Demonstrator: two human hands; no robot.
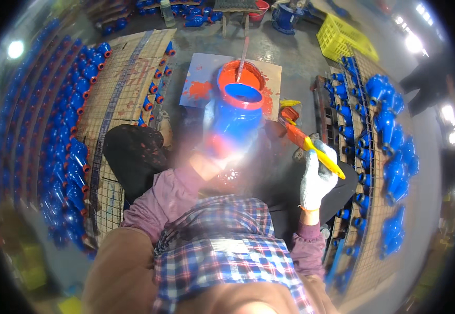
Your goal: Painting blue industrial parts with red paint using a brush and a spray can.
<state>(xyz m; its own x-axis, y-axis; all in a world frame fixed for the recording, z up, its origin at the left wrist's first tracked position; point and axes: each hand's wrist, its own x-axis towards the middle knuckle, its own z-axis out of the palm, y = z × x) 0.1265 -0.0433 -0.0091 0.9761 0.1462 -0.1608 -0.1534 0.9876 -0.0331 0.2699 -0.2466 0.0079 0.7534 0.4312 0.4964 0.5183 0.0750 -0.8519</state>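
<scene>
Nearby, blue valve bodies [389,157] on mesh racks [368,240] flank the paint bucket [240,76]

A blue cast pipe fitting [236,118] stands tilted up from the left hand's grip, its round flange face rimmed in fresh orange-red paint. A yellow-handled paintbrush [311,146], bristles orange-red, slants up-left out of the gloved right hand [316,180], its tip just beside the fitting's right flank

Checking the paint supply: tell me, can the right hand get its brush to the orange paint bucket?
Probably yes: the right hand holds the brush beside the blue casting, and the open bucket lies just beyond, uncovered.
</scene>
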